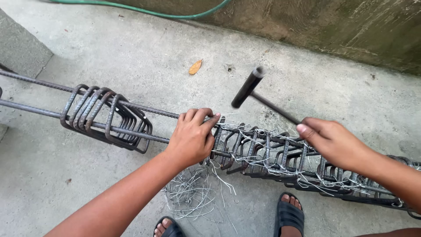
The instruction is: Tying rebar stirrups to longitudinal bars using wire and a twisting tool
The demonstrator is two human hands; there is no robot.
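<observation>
At frame centre, the left hand (pixel 191 137) is gripping the rebar (pixel 144 108) of a cage (pixel 272 156). At right, the right hand (pixel 335 142) is clamping a tool (pixel 252 85), its head raised at upper centre. Loose wire (pixel 193 195) is lying beneath on the concrete floor (pixel 153 57). A green hose (pixel 144 8) is running along the stained wall (pixel 351 26) up top.

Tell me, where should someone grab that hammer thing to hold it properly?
Probably by the thin handle's bare end, coming from the right. The hammer has its dark head up and to the left, away from the rebar cage, and the right hand already wraps that end. The left hand grips a stirrup.
</observation>
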